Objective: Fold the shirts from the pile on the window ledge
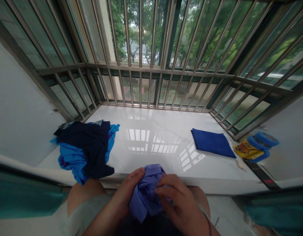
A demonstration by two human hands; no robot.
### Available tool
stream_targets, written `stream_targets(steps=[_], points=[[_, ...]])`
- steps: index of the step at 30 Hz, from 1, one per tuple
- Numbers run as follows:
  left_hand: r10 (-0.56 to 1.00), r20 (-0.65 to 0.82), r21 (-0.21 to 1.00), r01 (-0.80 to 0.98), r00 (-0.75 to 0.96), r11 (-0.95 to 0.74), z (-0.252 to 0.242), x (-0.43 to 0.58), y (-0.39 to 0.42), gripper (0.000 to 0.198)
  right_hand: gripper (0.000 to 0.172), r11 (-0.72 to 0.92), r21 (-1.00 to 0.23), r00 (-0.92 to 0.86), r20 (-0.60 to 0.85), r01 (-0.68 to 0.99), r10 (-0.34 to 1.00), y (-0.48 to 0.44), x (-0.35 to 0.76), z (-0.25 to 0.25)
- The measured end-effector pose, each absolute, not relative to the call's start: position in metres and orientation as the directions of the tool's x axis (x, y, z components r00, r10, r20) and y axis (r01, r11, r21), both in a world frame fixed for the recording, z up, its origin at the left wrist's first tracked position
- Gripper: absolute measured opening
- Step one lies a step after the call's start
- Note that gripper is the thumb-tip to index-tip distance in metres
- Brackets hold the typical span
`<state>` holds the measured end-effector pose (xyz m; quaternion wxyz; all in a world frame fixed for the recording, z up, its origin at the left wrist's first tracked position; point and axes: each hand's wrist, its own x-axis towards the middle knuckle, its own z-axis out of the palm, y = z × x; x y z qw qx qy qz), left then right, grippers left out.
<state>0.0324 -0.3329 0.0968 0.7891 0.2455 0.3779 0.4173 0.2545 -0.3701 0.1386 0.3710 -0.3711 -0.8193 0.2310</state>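
Okay so both hands are on a crumpled lilac cloth, held right at the front edge of a glossy white ledge. Left hand is half closed, fingers curled over the cloth. Right hand is looser, fingers spread across it but still gripping. Around 10 o'clock there's a dark navy garment lying over bright blue fabric, and a folded blue cloth sits around 2 o'clock.
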Motion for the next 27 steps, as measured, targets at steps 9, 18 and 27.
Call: stream_targets(steps=[9, 18, 27], points=[[0.757, -0.171, 0.985, 0.099, 0.631, 0.139, 0.132, 0.003, -0.319, 0.049, 0.028, 0.341, -0.878, -0.541, 0.116, 0.336, 0.833, -0.34, 0.269, 0.115], [0.902, -0.096, 0.922, 0.379, 0.421, -0.079, 0.12, 0.004, -0.315, 0.055, 0.046, 0.165, -0.913, -0.16, 0.111, 0.374, 0.981, -0.347, 0.256, 0.146], [0.891, -0.103, 0.903, 0.417, 0.443, -0.103, 0.043, 0.03, -0.317, 0.024, 0.052, -0.015, -0.981, 0.043, -0.007, 0.194, 0.999, -0.345, 0.262, 0.166]])
